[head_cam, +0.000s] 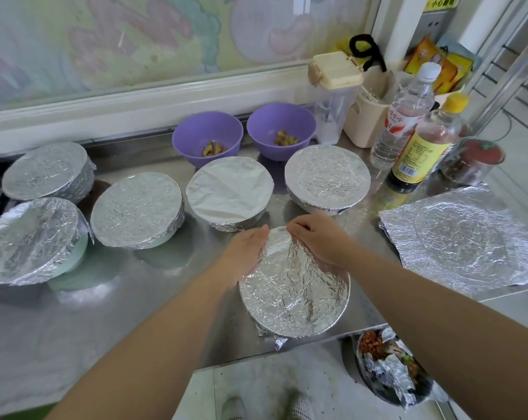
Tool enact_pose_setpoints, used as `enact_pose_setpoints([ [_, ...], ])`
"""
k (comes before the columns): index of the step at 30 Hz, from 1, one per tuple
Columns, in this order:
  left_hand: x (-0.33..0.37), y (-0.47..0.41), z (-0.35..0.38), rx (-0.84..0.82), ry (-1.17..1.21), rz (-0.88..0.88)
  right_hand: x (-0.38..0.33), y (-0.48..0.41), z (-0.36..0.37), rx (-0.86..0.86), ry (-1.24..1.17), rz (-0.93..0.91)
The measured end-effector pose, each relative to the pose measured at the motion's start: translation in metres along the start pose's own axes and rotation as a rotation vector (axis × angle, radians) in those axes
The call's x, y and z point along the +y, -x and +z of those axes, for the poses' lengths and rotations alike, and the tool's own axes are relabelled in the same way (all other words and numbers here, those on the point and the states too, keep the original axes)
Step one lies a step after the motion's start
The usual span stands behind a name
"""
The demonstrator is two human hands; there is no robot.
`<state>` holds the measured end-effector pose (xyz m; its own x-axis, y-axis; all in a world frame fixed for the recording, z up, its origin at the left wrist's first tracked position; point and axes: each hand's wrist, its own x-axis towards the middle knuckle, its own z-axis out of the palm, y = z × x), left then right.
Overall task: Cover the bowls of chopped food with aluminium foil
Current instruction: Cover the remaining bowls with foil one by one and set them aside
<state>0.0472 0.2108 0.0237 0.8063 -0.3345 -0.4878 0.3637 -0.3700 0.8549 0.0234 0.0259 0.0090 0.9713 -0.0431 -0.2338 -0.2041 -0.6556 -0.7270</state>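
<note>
The foil (296, 295) looks thin, light and easy to tear, yet likely to keep any crease, so the best hold is probably its loose edge at the rim, folded down gently rather than pulled. It lies shiny and crinkled over a round bowl hidden beneath it, near the front edge of the steel counter (135, 298). The left hand (247, 253) presses straight fingers against the left rim. The right hand (314, 237) pinches the foil at the far rim. Behind stand five covered bowls (136, 209), then two purple bowls (207, 137) of chopped food, uncovered. A spare sheet (462, 241) lies to the right.
</note>
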Motion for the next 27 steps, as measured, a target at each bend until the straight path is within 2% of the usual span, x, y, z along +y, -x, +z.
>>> enact_pose_setpoints([
  [5,-0.009,0.008,-0.007,0.154,0.068,0.14,0.01,0.022,-0.013,0.277,0.053,0.174],
  [7,-0.026,0.022,-0.009,0.196,0.077,0.158,0.002,0.035,-0.016,0.321,0.141,0.156],
  [9,-0.046,0.036,-0.009,0.251,0.149,0.138,-0.016,0.049,-0.013,0.242,0.295,0.052],
  [12,-0.065,0.053,-0.005,0.207,0.353,0.042,-0.042,0.064,0.002,0.049,0.454,-0.058],
  [15,-0.068,0.064,-0.003,0.139,0.513,-0.036,-0.049,0.064,0.018,-0.113,0.567,-0.068],
  [18,-0.07,0.071,-0.001,0.068,0.581,-0.029,-0.05,0.055,0.025,-0.164,0.729,-0.046],
  [23,-0.079,0.079,-0.002,0.048,0.362,0.099,-0.051,0.047,0.026,-0.216,0.765,0.017],
  [27,-0.086,0.08,-0.001,0.12,0.145,0.158,-0.053,0.044,0.027,-0.234,0.768,0.04],
])
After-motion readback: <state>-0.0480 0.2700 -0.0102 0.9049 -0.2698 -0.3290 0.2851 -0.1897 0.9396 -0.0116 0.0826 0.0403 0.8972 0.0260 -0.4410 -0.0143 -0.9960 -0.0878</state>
